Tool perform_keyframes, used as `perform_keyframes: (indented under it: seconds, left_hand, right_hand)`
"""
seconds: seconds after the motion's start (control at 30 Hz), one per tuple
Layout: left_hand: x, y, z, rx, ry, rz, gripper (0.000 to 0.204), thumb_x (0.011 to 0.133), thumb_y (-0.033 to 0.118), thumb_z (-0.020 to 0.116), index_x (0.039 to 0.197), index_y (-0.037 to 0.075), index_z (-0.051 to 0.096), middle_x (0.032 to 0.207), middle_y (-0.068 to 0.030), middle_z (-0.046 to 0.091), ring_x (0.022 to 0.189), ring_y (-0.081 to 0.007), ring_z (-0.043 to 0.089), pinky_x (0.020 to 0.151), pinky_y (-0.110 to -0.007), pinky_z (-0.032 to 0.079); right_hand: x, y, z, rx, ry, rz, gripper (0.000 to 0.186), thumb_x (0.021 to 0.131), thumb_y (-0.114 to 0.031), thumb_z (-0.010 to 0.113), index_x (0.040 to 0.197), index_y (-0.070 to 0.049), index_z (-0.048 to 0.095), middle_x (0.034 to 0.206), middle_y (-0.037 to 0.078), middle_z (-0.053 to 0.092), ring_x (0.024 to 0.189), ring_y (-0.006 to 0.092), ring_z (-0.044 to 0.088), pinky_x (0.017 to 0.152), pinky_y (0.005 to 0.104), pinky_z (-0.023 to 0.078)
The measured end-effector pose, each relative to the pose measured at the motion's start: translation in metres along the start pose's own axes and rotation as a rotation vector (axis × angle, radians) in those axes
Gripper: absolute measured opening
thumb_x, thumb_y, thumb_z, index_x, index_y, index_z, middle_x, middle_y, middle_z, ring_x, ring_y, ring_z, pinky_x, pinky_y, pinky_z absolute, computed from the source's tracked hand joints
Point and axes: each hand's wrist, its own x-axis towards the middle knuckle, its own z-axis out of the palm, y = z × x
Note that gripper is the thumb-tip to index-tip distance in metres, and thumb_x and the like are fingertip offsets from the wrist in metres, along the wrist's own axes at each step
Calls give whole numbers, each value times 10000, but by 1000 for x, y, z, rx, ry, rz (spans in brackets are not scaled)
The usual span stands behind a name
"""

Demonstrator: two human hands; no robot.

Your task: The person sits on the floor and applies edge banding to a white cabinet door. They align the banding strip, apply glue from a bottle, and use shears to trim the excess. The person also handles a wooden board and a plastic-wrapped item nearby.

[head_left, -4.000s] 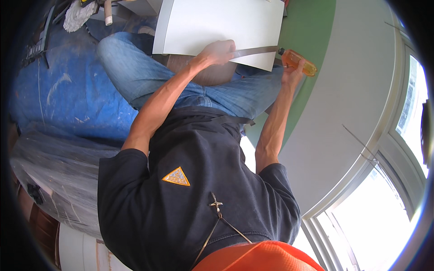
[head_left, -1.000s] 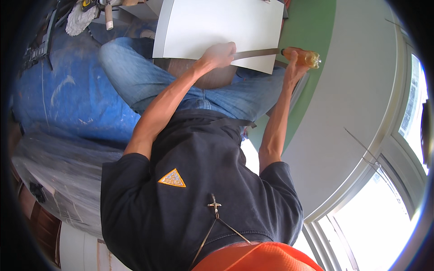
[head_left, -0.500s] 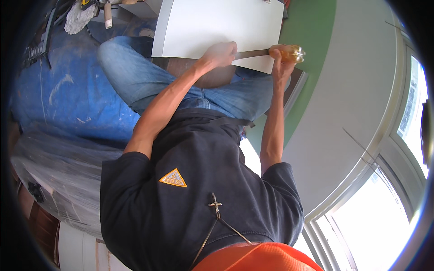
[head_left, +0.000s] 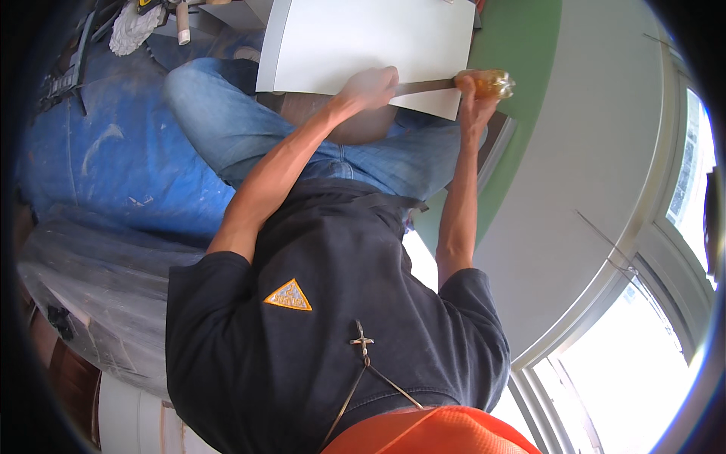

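Observation:
My right hand (head_left: 476,102) is closed round the amber, see-through handle (head_left: 495,83) of a long, flat-bladed tool. Its dark, straight blade (head_left: 427,88) runs leftward over the near edge of a white panel (head_left: 370,45). At the blade's other end, my left hand (head_left: 369,88) is closed with its fingers curled over the metal. This hand looks slightly blurred and hides the tip, so I cannot tell whether anything else is in it. The exact kind of tool is unclear. The panel lies in front of my bent, jeans-covered legs (head_left: 227,121).
Blue sheeting (head_left: 128,159) covers the area at the left, with clear plastic wrap (head_left: 113,287) nearer me. A dirty white cloth (head_left: 134,30) and a pale cylindrical piece (head_left: 183,23) are at the upper left. A green strip (head_left: 529,60), a pale wall (head_left: 582,151) and windows (head_left: 620,363) stand at the right.
The right hand and the tool's handle have shifted slightly right and up. The left hand stays at the blade's end, nearly in the same place.

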Motion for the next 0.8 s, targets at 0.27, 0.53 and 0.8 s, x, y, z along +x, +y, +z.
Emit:
perform_keyframes:
  seconds: [0.27, 0.53, 0.8]
  left_hand:
    - [4, 0, 1, -58, -50, -79, 205, 940, 168, 577, 1100, 39, 585, 708, -138, 679, 624, -253, 663, 622, -419, 520]
    - [9, 1, 5, -11, -35, -49, 219, 940, 175, 598, 1105, 31, 583, 731, -139, 685, 646, -258, 661, 658, -421, 516]
    - [12, 7, 7, 3, -18, -19, 223, 928, 160, 588, 1114, 36, 585, 731, -132, 676, 646, -260, 656, 644, -413, 514]
  right_hand:
    - [-7, -7, -7, -50, -1, 52, 333, 922, -226, 724, 1125, 0, 588, 1074, 97, 658, 1011, 225, 625, 932, 371, 485]
    - [8, -7, -22, 172, 311, -46, 245, 929, -147, 699, 1084, 19, 607, 1023, 95, 659, 912, 188, 634, 843, 314, 519]
    - [-13, -18, 1, 179, 184, -130, 329, 936, -236, 719, 1120, 17, 615, 1040, 108, 648, 932, 204, 628, 857, 336, 512]
